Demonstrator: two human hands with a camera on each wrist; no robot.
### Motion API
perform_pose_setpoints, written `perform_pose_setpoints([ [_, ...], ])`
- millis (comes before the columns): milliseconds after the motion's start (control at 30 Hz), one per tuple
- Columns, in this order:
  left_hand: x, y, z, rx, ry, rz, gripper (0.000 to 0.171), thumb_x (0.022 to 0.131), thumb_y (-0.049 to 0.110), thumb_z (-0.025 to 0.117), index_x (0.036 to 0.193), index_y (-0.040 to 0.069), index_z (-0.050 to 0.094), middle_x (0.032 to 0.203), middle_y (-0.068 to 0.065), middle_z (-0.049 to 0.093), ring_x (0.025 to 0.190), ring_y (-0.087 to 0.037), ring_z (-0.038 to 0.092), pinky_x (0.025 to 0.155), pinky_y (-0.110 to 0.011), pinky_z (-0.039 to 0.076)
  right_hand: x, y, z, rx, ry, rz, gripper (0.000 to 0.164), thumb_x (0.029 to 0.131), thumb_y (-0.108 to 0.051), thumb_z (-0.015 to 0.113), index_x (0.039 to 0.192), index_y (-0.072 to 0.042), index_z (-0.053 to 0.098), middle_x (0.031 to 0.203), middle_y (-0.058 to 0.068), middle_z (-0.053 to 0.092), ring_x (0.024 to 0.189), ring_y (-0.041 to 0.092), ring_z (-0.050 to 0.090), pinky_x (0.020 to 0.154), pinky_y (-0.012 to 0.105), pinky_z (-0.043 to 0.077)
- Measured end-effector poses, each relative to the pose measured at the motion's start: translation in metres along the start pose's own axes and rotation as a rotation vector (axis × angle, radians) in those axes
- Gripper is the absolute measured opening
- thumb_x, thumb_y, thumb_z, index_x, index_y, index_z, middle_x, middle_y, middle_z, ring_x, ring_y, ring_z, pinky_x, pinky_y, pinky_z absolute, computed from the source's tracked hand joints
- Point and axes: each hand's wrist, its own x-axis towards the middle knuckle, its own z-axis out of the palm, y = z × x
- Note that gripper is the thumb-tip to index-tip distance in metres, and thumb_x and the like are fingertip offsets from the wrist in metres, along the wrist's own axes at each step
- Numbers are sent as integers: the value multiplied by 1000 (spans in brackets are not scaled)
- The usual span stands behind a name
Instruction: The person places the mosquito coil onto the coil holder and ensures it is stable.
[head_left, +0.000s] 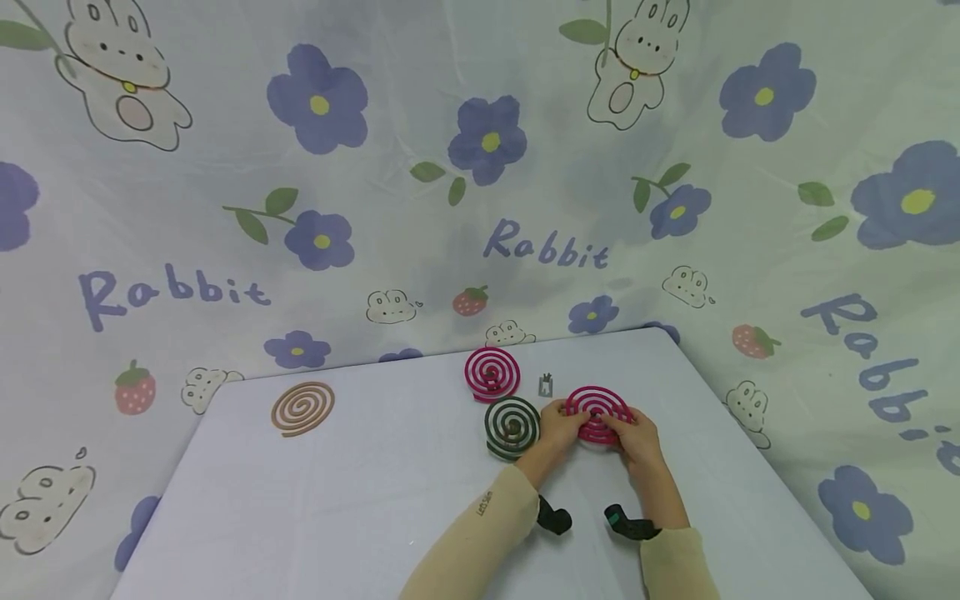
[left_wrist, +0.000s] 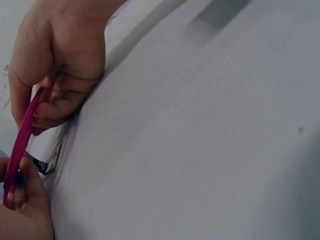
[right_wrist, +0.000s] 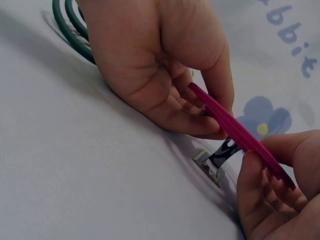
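Both hands hold a pink mosquito coil [head_left: 597, 402] from opposite sides, thumbs on top near its centre. My left hand [head_left: 560, 426] pinches its left side and my right hand [head_left: 640, 439] its right side. Seen edge-on in the right wrist view, the coil [right_wrist: 235, 131] tilts between the fingers. Under its middle is a small metal stand [right_wrist: 213, 164] with a dark upright strip and a flat base, low over the cloth. A green mosquito coil [head_left: 512, 427] lies just left of my left hand. Behind it lies another pink mosquito coil [head_left: 492, 374].
A flat metal stand [head_left: 546, 385] lies behind my left hand. A tan mosquito coil [head_left: 302, 408] lies at the far left of the white-covered table [head_left: 337, 517]. A curtain [head_left: 420, 275] printed with rabbits and flowers hangs behind the table. Black wrist devices [head_left: 555, 517] sit under the forearms.
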Motion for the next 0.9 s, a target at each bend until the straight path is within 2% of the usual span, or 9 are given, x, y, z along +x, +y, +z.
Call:
perform_pose_setpoints([
  [233, -1, 0, 0, 15, 13, -3, 22, 80, 5, 77, 99, 1, 66, 83, -3, 63, 75, -11, 59, 67, -26, 54, 2, 2, 0, 0, 7, 5, 59, 89, -18, 72, 136, 5, 45, 124, 22, 55, 75, 11, 56, 60, 20, 51],
  [667, -2, 3, 1, 0, 16, -6, 23, 79, 6, 78, 98, 1, 66, 84, -2, 65, 75, -11, 60, 67, -26, 53, 3, 1, -1, -18, 4, 7, 61, 90, -21, 72, 137, 5, 43, 130, 24, 50, 78, 14, 56, 61, 23, 53],
  [900, -1, 0, 0, 11, 10, -13, 26, 80, 8, 78, 101, 0, 66, 91, -5, 67, 82, -13, 62, 72, -28, 54, 2, 2, -1, -14, -8, 0, 60, 90, -18, 70, 136, 8, 42, 129, 26, 50, 76, 12, 57, 61, 23, 53],
])
